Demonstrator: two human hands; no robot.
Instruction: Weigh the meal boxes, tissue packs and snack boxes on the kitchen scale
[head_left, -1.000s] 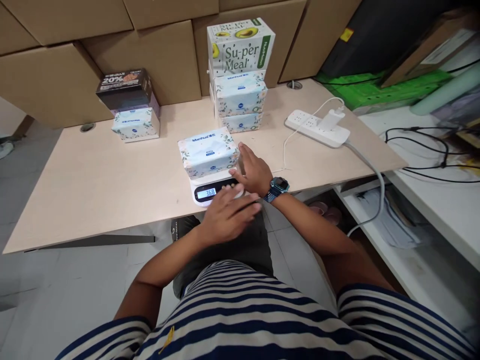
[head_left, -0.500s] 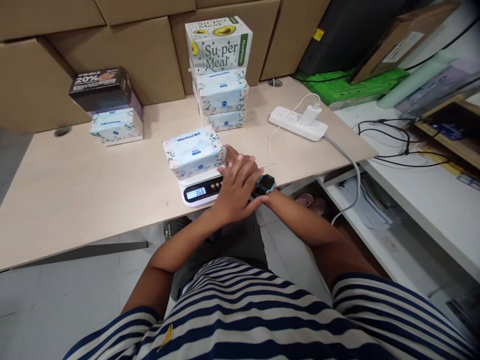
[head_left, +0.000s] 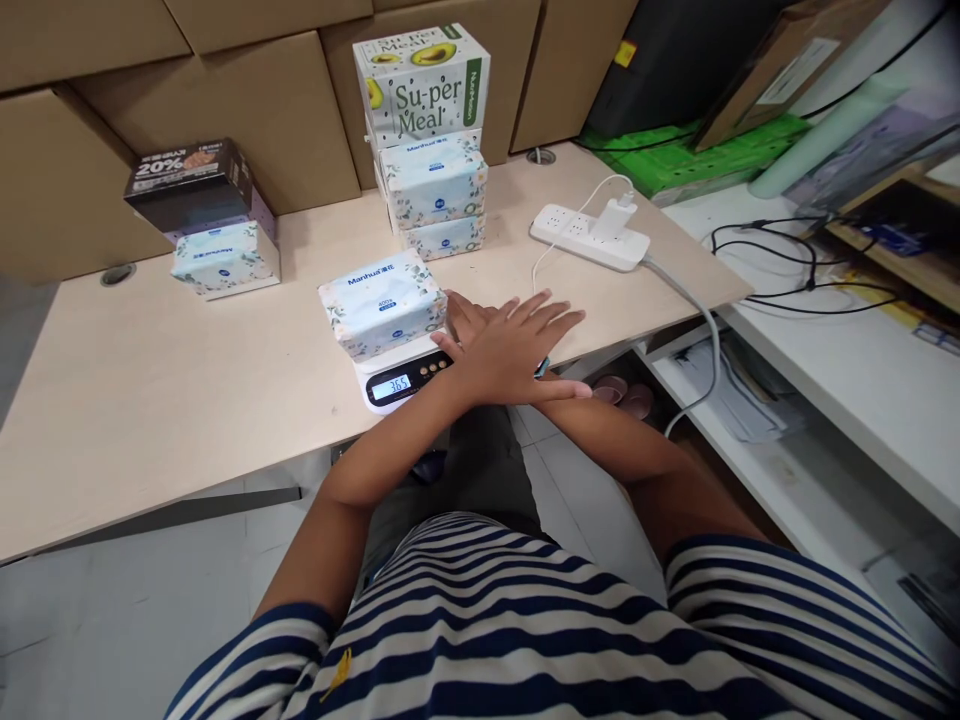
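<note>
My left hand (head_left: 514, 345) is spread open, palm down, across my right wrist, hiding most of the watch (head_left: 541, 369) there. My right hand (head_left: 466, 318) is beneath it, partly covered. Its thumb stands apart from the fingers, and it holds nothing that I can see. Just left of the right fingertips, a pale blue floral tissue pack (head_left: 386, 305) rests on a white kitchen scale (head_left: 375, 402). The scale's lit display (head_left: 391, 387) appears to read 365. Whether the right fingers touch the pack is unclear.
Behind stand stacked tissue packs (head_left: 435, 185) under a Su-per Meal box (head_left: 424, 95). Farther left, a dark box (head_left: 191, 185) sits by another tissue pack (head_left: 225, 262). A power strip (head_left: 589, 238) with cables lies at right. Cardboard boxes (head_left: 225, 120) line the back.
My left hand has slid right over the watch and spread its fingers, uncovering the scale's buttons. The display went from about 366 to 365. The view has shifted slightly.
</note>
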